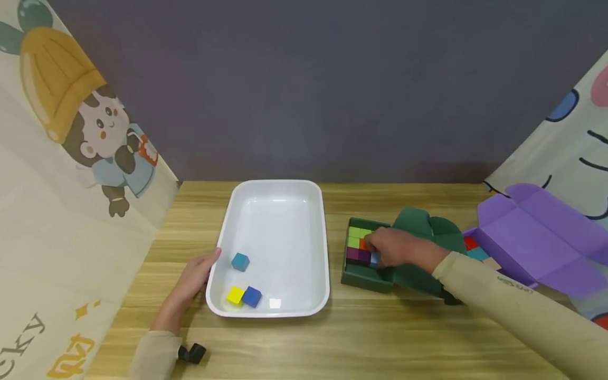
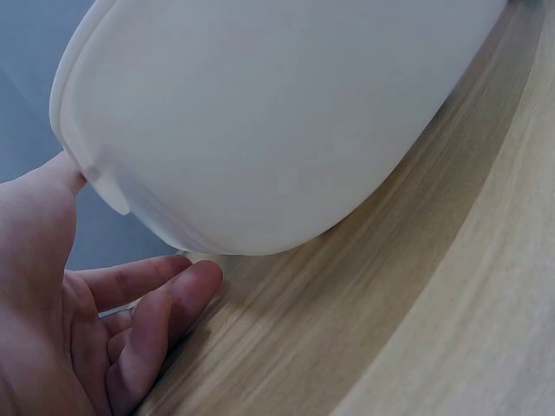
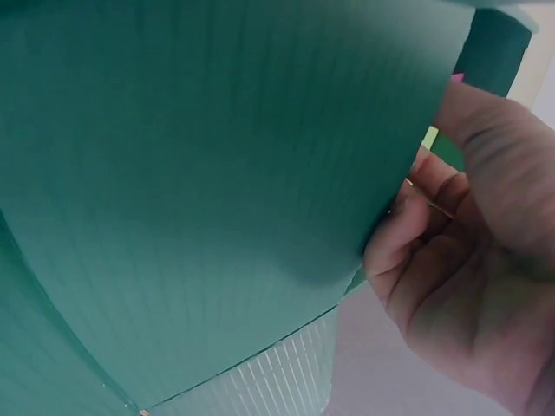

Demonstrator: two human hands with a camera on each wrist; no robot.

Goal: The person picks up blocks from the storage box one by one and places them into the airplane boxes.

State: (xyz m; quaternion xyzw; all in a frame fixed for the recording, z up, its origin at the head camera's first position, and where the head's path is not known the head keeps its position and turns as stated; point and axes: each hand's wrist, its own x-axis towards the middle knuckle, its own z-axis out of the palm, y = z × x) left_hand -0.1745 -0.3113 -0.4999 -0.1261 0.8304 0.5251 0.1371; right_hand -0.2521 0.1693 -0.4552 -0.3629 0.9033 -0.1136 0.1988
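My left hand (image 1: 193, 277) holds the left rim of a white tray (image 1: 325, 264), thumb at the rim and fingers curled below it in the left wrist view. Inside the tray lie a teal cube (image 1: 240, 262), a yellow cube (image 1: 235, 295) and a blue cube (image 1: 252, 296), the last two side by side. My right hand (image 1: 391, 246) reaches into a green box (image 1: 366, 279) of coloured cubes, its fingertips at an orange cube (image 1: 363, 244) and a light blue cube (image 1: 374, 258). The box's flap (image 3: 208, 173) hides some fingertips in the right wrist view; I cannot tell whether they grip a cube.
Right of the green box, a purple box (image 1: 527, 237) stands with its lid folded out, red, teal and beige cubes (image 1: 477, 253) inside. A dark wall (image 1: 323, 95) rises behind the wooden table (image 1: 323, 348). Printed cloths (image 1: 43, 211) hang at both sides.
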